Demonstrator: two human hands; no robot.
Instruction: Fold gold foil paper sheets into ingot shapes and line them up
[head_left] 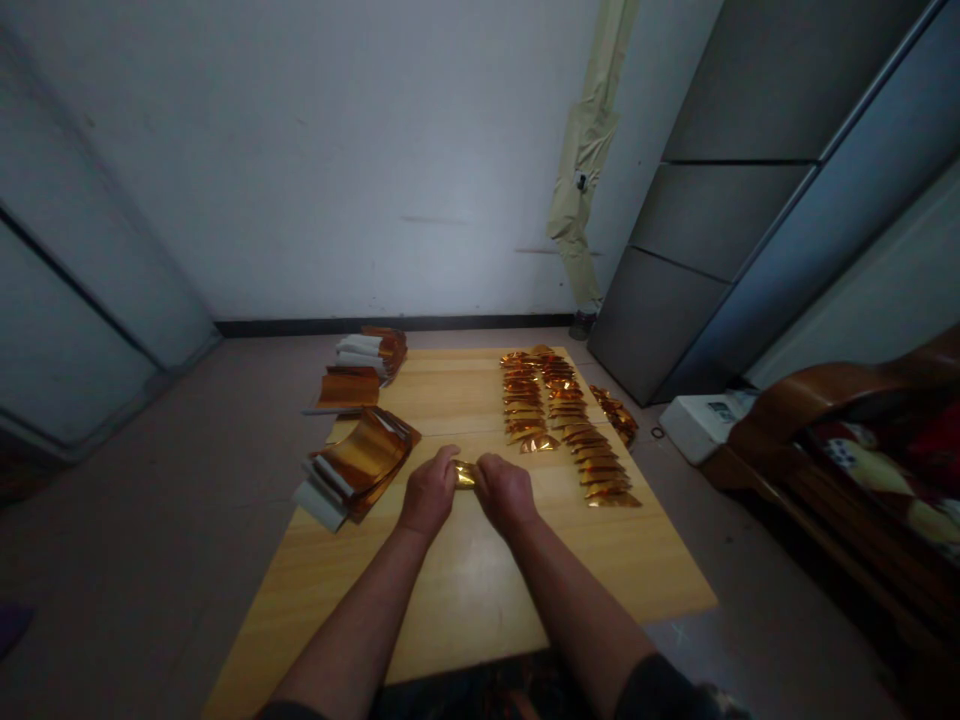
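Note:
Between my two hands, over the middle of the wooden table, is a small piece of gold foil paper. My left hand grips its left end, and my right hand closes round its right end. The fingers hide both ends of the piece. To the left lies a fanned stack of gold foil sheets with pale backs. On the right, folded gold foil pieces stand in overlapping rows, with a longer row beside them.
More foil sheets lie at the table's far left edge. A heap of folded gold pieces sits beyond the right edge. A grey refrigerator, a white box and a carved wooden seat stand on the right. A white wall faces me.

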